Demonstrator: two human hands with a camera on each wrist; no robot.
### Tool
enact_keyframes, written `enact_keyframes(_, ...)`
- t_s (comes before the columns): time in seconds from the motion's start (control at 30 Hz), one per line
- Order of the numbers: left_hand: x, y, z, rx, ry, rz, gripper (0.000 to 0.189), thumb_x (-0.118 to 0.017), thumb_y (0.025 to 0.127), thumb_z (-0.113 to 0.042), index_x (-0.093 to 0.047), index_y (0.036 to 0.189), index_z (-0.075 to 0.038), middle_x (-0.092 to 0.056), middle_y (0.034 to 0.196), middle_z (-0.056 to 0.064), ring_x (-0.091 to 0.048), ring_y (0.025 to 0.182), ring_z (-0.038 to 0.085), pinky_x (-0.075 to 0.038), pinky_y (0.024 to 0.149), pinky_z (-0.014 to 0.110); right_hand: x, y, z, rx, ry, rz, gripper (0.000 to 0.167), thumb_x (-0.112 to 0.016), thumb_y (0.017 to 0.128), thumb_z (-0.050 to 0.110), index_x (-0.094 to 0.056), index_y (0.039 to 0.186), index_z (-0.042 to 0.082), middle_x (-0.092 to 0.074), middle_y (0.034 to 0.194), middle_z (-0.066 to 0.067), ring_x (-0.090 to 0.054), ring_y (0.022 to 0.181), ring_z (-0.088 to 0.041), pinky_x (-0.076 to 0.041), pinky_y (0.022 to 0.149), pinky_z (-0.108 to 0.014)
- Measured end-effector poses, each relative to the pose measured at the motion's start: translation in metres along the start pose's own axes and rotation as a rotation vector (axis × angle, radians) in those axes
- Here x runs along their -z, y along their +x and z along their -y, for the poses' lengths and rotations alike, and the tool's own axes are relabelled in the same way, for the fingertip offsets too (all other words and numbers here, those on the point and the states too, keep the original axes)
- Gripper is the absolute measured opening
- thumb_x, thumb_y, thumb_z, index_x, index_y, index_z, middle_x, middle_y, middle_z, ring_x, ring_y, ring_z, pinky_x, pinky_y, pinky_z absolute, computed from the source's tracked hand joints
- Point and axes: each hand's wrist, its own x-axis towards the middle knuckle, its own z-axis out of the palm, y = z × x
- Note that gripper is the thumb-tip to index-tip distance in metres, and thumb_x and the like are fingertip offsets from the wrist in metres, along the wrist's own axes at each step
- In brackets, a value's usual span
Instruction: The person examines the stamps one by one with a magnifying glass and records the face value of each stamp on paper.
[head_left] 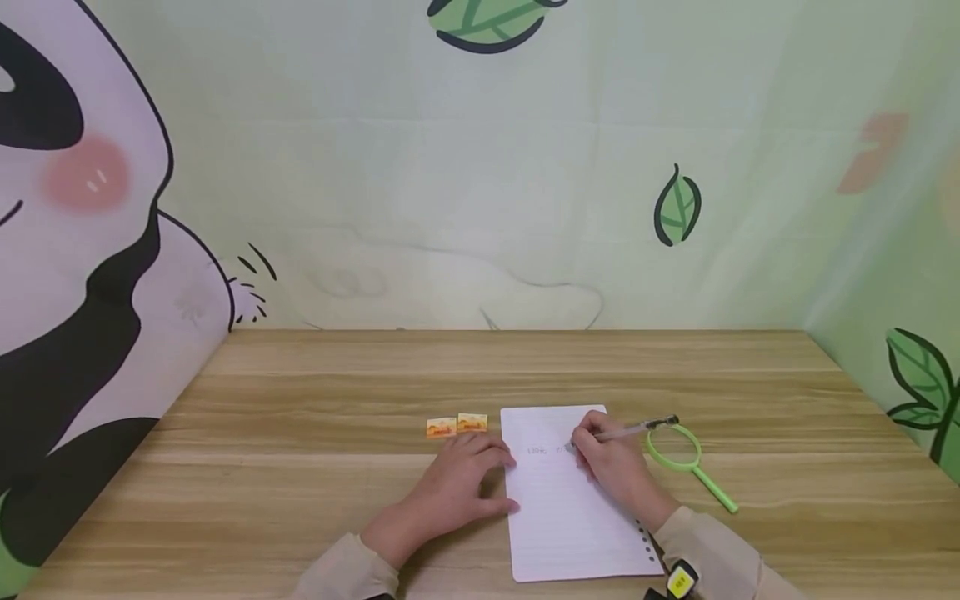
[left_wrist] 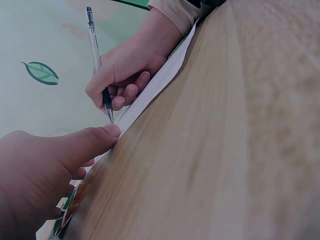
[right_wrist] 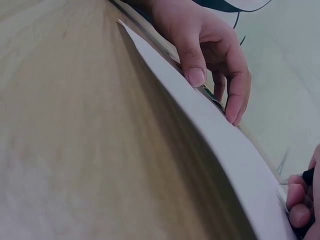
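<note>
A lined sheet of paper [head_left: 566, 525] with holes along its right edge lies on the table, a short line of handwriting near its top. My right hand [head_left: 617, 467] pinches a pen [head_left: 637, 427] with a clear barrel, its tip at the end of the writing. In the left wrist view the pen [left_wrist: 94, 42] has a dark grip, and the right hand [left_wrist: 127, 70] curls round it. My left hand [head_left: 457, 487] rests at the paper's left edge, thumb and fingertips touching it, fingers relaxed. The right wrist view shows that left hand [right_wrist: 210, 55] over the paper [right_wrist: 200, 115].
Two small orange-and-yellow picture cards [head_left: 442, 427] lie just beyond the left hand's fingers. A green magnifying glass [head_left: 716, 490] is to the right of the right hand. A fabric backdrop with a panda and leaves [head_left: 677, 208] rises behind the wooden table [head_left: 337, 383].
</note>
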Motion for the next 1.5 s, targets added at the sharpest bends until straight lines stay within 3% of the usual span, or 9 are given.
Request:
enact_keyframes(0.13,0.0002,-0.0006,-0.0005,-0.004,0.004,-0.005,0.039,-0.077,0.077,-0.041,-0.066,0.106,-0.016,-0.062,0.120,-0.001,-0.053,0.119,0.020,-0.039,0.107,0.046,0.0004,-0.0006,-0.0003,-0.037,-0.009,-0.036,0.014,-0.052,0.089,0.011,-0.055,0.076,0.008,-0.052,0.058,0.000,-0.047,0.051,-0.011,-0.038,0.049,-0.019)
enact_keyframes(0.43,0.0008,-0.0008,-0.0010,-0.005,0.002,-0.008,0.039,-0.077,0.077,-0.040,-0.066,0.106,-0.016,-0.062,0.120,-0.001,-0.053,0.119,0.020,-0.039,0.107,0.046,0.0014,0.0012,-0.0006,0.007,-0.030,-0.009,0.016,-0.052,0.089,0.010,-0.055,0.073,0.008,-0.052,0.058,0.000,-0.046,0.053,-0.011,-0.037,0.050,-0.019)
enact_keyframes(0.8,0.0009,-0.0005,-0.0003,-0.011,0.001,-0.013,0.040,-0.077,0.077,-0.041,-0.067,0.106,-0.016,-0.063,0.120,0.000,-0.053,0.118,0.020,-0.038,0.108,0.044,0.0018,0.0010,0.0004,-0.012,-0.028,-0.027,0.016,-0.052,0.090,0.012,-0.056,0.075,0.007,-0.052,0.059,-0.001,-0.046,0.054,-0.012,-0.037,0.050,-0.019)
enact_keyframes(1.5,-0.0003,-0.0002,0.0000,-0.013,0.005,-0.014,0.040,-0.077,0.077,-0.041,-0.067,0.107,-0.016,-0.062,0.121,-0.001,-0.053,0.119,0.020,-0.038,0.108,0.045,0.0022,-0.0004,0.0001,0.039,-0.056,-0.022,0.018,-0.052,0.088,0.008,-0.056,0.071,0.008,-0.052,0.056,0.001,-0.046,0.055,-0.012,-0.036,0.052,-0.020)
